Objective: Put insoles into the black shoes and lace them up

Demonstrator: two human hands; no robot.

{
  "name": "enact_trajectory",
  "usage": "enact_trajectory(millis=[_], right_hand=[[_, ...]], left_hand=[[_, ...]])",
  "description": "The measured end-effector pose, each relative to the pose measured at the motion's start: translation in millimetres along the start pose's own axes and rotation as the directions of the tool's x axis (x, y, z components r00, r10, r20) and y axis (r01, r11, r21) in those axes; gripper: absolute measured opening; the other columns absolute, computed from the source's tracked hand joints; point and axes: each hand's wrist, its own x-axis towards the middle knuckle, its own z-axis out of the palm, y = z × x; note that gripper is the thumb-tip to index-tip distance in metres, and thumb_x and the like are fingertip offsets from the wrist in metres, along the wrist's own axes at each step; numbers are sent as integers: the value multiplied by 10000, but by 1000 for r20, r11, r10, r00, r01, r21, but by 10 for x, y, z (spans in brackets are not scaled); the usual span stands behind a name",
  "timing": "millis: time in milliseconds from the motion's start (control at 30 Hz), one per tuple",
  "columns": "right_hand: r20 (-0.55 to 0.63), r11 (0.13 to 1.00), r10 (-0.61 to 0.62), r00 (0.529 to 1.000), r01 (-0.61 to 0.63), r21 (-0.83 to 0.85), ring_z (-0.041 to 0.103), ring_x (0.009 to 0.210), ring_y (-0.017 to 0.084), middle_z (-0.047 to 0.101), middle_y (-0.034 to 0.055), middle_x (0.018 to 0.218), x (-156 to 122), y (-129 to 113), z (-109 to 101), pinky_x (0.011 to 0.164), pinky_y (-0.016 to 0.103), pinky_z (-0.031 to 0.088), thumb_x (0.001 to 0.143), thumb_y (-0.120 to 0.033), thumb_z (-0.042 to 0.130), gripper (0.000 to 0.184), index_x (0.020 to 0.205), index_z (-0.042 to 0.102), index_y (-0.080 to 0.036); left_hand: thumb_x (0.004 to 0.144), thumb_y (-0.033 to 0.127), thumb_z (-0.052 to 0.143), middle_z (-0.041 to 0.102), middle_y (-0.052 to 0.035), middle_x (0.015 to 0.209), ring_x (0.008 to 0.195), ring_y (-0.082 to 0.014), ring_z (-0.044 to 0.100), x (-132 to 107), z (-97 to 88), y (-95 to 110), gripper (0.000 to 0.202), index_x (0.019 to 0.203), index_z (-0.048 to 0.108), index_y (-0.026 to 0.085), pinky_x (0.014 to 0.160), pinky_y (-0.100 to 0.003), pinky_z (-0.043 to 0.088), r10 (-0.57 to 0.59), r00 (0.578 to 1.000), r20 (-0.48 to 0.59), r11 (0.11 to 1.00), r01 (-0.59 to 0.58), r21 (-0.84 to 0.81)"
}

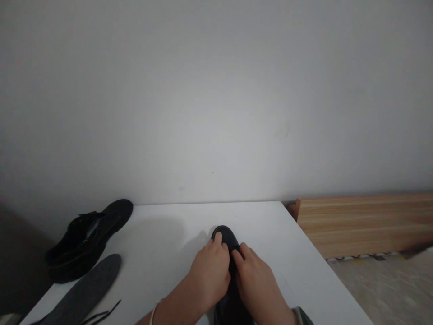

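Note:
A black shoe (pixel 225 234) lies on the white table, its rounded toe pointing to the wall. My left hand (pixel 211 266) is closed over its left side, the fingers bent onto the top near the toe. On the other side my right hand (pixel 255 280) grips the shoe, fingertips pressed in at the middle. Both hands cover much of the shoe's upper, and what the fingers do there is partly hidden. Its rear end runs out of the bottom of the view.
A second black shoe (pixel 77 246) rests at the table's left edge. Beside it lie a dark grey insole (pixel 96 282) and a black shoelace (pixel 107 312). The white table (pixel 158 243) meets the wall behind. A wooden board (pixel 361 221) stands beyond its right edge.

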Motion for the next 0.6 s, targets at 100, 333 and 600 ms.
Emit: enact_trajectory(millis=[100,333,600], right_hand=[[-12,999,16,1000,-17,-30,690,1004,281,681,159,1191,47,-34,6,852,376,553,821,76,402,497,1134,693,-178],[-42,1000,26,999,-26,15,697,931,262,693,137,1066,52,8,5,815,352,548,826,88,394,466,1071,695,-169],[-106,995,23,994,-12,103,668,845,244,656,118,970,30,86,73,740,328,512,828,60,420,376,988,684,-156]], left_hand=[[766,17,526,546,-271,1374,1153,-345,633,38,7,29,439,1185,656,40,972,-441,531,0,1000,2,999,0,42],[707,-51,545,580,-268,1325,1062,-329,684,72,30,16,462,1140,675,46,912,-421,563,8,1000,-27,998,-6,64],[748,-94,460,656,-233,1184,1030,-310,687,126,-11,47,399,1040,678,66,872,-412,559,-4,996,-94,999,8,43]])
